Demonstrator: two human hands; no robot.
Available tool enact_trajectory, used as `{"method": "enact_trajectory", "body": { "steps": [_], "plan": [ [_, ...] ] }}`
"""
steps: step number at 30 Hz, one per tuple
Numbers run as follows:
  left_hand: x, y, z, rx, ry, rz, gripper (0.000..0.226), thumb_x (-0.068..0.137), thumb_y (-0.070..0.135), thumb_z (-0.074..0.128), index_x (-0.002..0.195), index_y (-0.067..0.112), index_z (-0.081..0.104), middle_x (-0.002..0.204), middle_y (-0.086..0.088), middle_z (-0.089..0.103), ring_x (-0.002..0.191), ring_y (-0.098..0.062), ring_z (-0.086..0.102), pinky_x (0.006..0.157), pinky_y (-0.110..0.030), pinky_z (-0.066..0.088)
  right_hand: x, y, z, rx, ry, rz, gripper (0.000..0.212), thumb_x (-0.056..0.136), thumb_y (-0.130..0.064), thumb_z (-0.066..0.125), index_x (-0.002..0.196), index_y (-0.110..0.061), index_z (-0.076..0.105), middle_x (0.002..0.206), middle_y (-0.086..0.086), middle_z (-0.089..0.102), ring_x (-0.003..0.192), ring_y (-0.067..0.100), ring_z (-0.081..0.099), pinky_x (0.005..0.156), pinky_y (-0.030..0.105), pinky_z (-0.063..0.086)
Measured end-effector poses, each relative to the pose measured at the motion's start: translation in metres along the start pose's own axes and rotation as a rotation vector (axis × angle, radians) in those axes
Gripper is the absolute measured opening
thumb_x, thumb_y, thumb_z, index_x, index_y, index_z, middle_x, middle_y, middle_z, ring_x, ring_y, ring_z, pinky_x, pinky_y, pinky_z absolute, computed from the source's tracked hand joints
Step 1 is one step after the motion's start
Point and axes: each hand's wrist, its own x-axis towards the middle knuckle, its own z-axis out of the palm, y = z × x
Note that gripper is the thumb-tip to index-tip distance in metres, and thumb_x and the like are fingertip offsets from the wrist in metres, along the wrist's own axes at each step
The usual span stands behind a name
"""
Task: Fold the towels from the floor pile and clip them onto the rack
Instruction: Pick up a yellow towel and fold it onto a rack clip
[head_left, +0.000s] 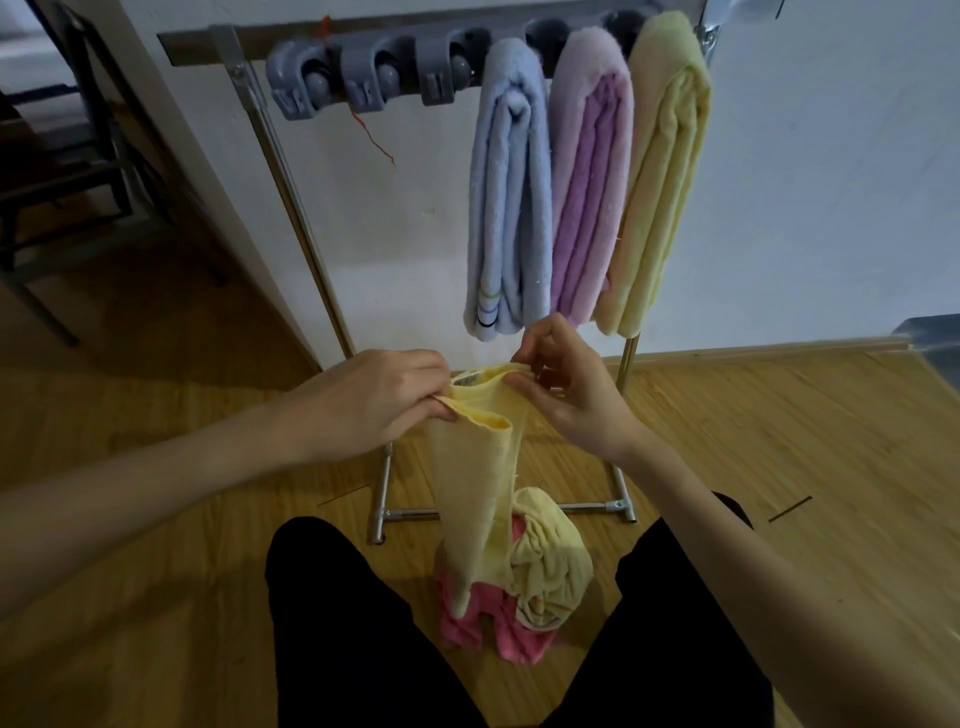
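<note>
A pale yellow towel (480, 488) hangs from both hands above the floor pile. My left hand (371, 402) grips its top edge on the left, and my right hand (566, 387) pinches the same edge on the right. Its lower end reaches the pile, where a pink towel (480, 626) and a crumpled yellow towel (548, 566) lie between my knees. On the metal rack (291, 171) a grey clip bar (363, 70) holds three folded towels: blue (511, 202), purple (589, 192) and yellow (660, 171). Three clips on the left hold nothing.
The rack's base tubes (410, 514) lie on the wooden floor just beyond the pile. A white wall stands behind the rack. A dark chair frame (57, 156) is at the far left, and a grey object (935, 348) sits at the right edge.
</note>
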Motion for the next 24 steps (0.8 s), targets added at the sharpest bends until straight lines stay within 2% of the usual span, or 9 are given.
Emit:
{"method": "enact_trajectory", "body": {
  "steps": [2, 4, 7, 12, 16, 20, 22, 24],
  "plan": [
    [0.0, 0.001, 0.001, -0.029, 0.017, -0.034, 0.039, 0.09, 0.043, 0.042, 0.098, 0.013, 0.067, 0.093, 0.003, 0.06, 0.08, -0.007, 0.056, 0.068, -0.02, 0.048, -0.001, -0.003, -0.001, -0.015, -0.034, -0.028, 0.013, 0.089, 0.002, 0.061, 0.091, -0.003, 0.05, 0.083, 0.011, 0.054, 0.066, 0.029, 0.049, 0.057, 0.039, 0.045],
    [-0.001, 0.0, 0.002, -0.051, 0.045, -0.041, 0.041, 0.091, 0.045, 0.043, 0.095, 0.013, 0.068, 0.089, 0.004, 0.06, 0.078, -0.007, 0.056, 0.067, -0.021, 0.048, -0.002, -0.003, -0.003, -0.042, -0.077, -0.02, 0.011, 0.086, 0.007, 0.06, 0.086, -0.004, 0.058, 0.084, 0.007, 0.057, 0.068, 0.026, 0.052, 0.061, 0.043, 0.046],
    [-0.002, -0.002, 0.001, -0.048, 0.079, -0.039, 0.045, 0.089, 0.049, 0.042, 0.091, 0.014, 0.069, 0.085, 0.004, 0.061, 0.075, -0.006, 0.055, 0.064, -0.017, 0.047, -0.002, -0.003, -0.003, -0.043, -0.132, 0.031, 0.017, 0.085, 0.008, 0.059, 0.085, -0.006, 0.07, 0.09, 0.001, 0.061, 0.076, 0.023, 0.06, 0.066, 0.041, 0.05],
    [-0.004, 0.0, 0.003, -0.021, 0.102, -0.052, 0.038, 0.087, 0.045, 0.05, 0.087, 0.012, 0.07, 0.081, 0.005, 0.059, 0.071, -0.006, 0.053, 0.061, -0.011, 0.039, -0.001, -0.01, 0.0, -0.012, -0.186, 0.078, 0.028, 0.077, 0.0, 0.052, 0.094, -0.004, 0.074, 0.094, -0.005, 0.059, 0.083, 0.023, 0.062, 0.071, 0.039, 0.053],
    [-0.004, 0.0, 0.003, -0.009, 0.117, -0.071, 0.042, 0.086, 0.049, 0.049, 0.085, 0.013, 0.07, 0.079, 0.006, 0.058, 0.069, -0.006, 0.052, 0.058, -0.013, 0.039, -0.001, -0.016, 0.002, 0.016, -0.192, 0.068, 0.032, 0.072, -0.013, 0.055, 0.095, 0.0, 0.072, 0.093, -0.002, 0.059, 0.078, 0.026, 0.061, 0.067, 0.041, 0.053],
    [-0.005, 0.001, 0.004, -0.01, 0.134, -0.073, 0.044, 0.085, 0.051, 0.05, 0.083, 0.012, 0.071, 0.075, 0.004, 0.059, 0.065, -0.007, 0.052, 0.054, -0.02, 0.043, 0.0, -0.016, 0.005, -0.029, -0.178, 0.025, 0.018, 0.079, -0.014, 0.076, 0.092, -0.002, 0.073, 0.092, 0.0, 0.06, 0.069, 0.021, 0.061, 0.061, 0.035, 0.054],
    [-0.004, 0.0, 0.005, 0.006, 0.138, -0.068, 0.044, 0.084, 0.052, 0.05, 0.081, 0.012, 0.07, 0.073, 0.004, 0.058, 0.063, -0.007, 0.052, 0.053, -0.019, 0.041, 0.001, -0.014, 0.005, -0.087, -0.16, -0.005, 0.013, 0.082, -0.015, 0.075, 0.087, -0.004, 0.073, 0.091, 0.0, 0.06, 0.067, 0.017, 0.059, 0.061, 0.03, 0.053],
    [-0.004, -0.002, 0.007, 0.023, 0.131, -0.065, 0.046, 0.086, 0.054, 0.049, 0.081, 0.013, 0.069, 0.074, 0.005, 0.057, 0.063, -0.007, 0.051, 0.054, -0.015, 0.038, 0.003, -0.014, 0.004, -0.117, -0.156, -0.032, 0.009, 0.084, -0.013, 0.073, 0.085, -0.004, 0.072, 0.091, 0.0, 0.06, 0.067, 0.02, 0.058, 0.061, 0.032, 0.052]
  ]
}}
